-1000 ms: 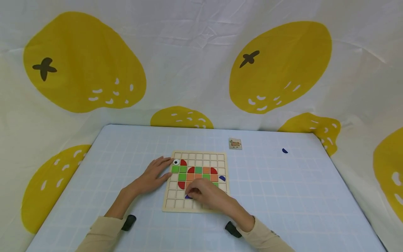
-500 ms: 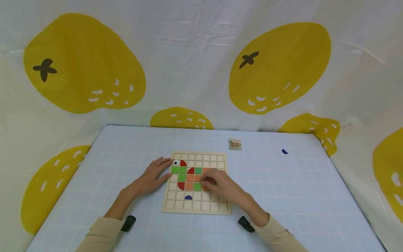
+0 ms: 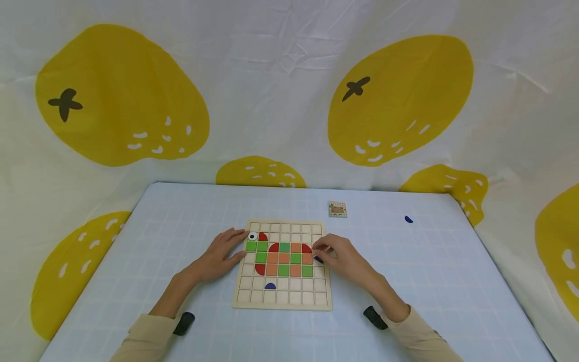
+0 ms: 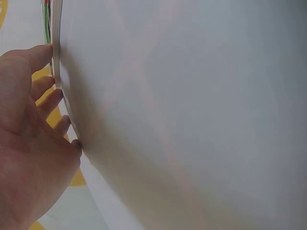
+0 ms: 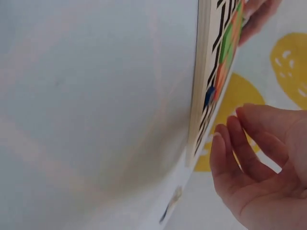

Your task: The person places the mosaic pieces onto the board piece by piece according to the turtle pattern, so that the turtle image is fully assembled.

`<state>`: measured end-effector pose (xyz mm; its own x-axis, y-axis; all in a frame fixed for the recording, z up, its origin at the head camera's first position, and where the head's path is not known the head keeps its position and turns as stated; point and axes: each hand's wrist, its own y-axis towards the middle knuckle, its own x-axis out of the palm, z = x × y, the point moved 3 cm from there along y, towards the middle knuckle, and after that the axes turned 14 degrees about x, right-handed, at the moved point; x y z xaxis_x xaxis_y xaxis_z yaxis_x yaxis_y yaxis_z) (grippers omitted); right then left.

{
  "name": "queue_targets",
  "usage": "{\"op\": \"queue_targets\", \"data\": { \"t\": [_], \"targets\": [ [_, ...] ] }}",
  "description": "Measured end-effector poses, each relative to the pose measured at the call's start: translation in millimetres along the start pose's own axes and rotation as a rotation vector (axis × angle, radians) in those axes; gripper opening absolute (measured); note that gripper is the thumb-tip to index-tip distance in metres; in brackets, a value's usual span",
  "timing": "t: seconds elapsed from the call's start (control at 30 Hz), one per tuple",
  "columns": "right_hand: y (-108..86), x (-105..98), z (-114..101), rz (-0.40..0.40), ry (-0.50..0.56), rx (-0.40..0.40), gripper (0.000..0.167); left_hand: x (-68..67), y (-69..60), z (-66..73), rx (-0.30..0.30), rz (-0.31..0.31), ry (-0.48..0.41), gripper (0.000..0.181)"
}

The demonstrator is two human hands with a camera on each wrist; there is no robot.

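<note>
A square wooden grid board [image 3: 282, 305] lies on the table, with red, green and orange tiles and a round eye tile [image 3: 253, 236] set in its cells. My left hand [image 3: 221, 256] rests at the board's left side, fingers extended; in the left wrist view its fingertips touch the edge. Over the board's right edge hovers my right hand [image 3: 341, 254], fingers loosely bent. A blue half-circle tile [image 3: 318, 260] sits partly hidden beside those fingers. In the right wrist view the hand [image 5: 264, 158] stands apart from that tile [image 5: 209, 96], and nothing shows between its fingertips. Another blue half-circle tile [image 3: 270, 286] lies lower on the board.
A small picture card [image 3: 337, 209] lies behind the board to the right. Farther right is a loose blue half-circle tile [image 3: 409, 219]. Black wrist devices [image 3: 184, 324] are on both forearms. A curtain with yellow fruit prints [image 3: 400, 100] hangs behind the table [image 3: 407, 281].
My right hand has moved right and slightly up, from the lower blue half-circle tile across the board to its right edge, uncovering the middle tiles. The left hand has stayed in place.
</note>
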<state>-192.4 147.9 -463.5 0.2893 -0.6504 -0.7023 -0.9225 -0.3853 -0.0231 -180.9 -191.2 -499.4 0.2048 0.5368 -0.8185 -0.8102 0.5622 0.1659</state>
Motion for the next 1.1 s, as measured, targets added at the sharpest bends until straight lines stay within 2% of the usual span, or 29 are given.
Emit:
{"op": "queue_targets", "data": {
  "t": [0.37, 0.6, 0.9, 1.1],
  "targets": [
    [-3.1, -28.1, 27.9, 0.114, -0.037, 0.142, 0.016, 0.3, -1.2, 1.1, -0.007, 0.004, -0.003, 0.058],
    [-6.4, -47.8, 41.2, 0.195, -0.042, 0.117, 0.014, -0.5, -0.7, 2.7, -0.009, -0.002, -0.009, 0.058],
    [-8.6, -68.3, 59.2, 0.272, -0.062, 0.126, 0.012, -1.2, -1.6, 3.3, -0.017, -0.001, -0.018, 0.058],
    [-9.3, -83.2, 74.1, 0.31, -0.071, 0.166, 0.012, -1.1, -1.1, 3.5, -0.015, 0.003, -0.018, 0.058]
  ]
}}
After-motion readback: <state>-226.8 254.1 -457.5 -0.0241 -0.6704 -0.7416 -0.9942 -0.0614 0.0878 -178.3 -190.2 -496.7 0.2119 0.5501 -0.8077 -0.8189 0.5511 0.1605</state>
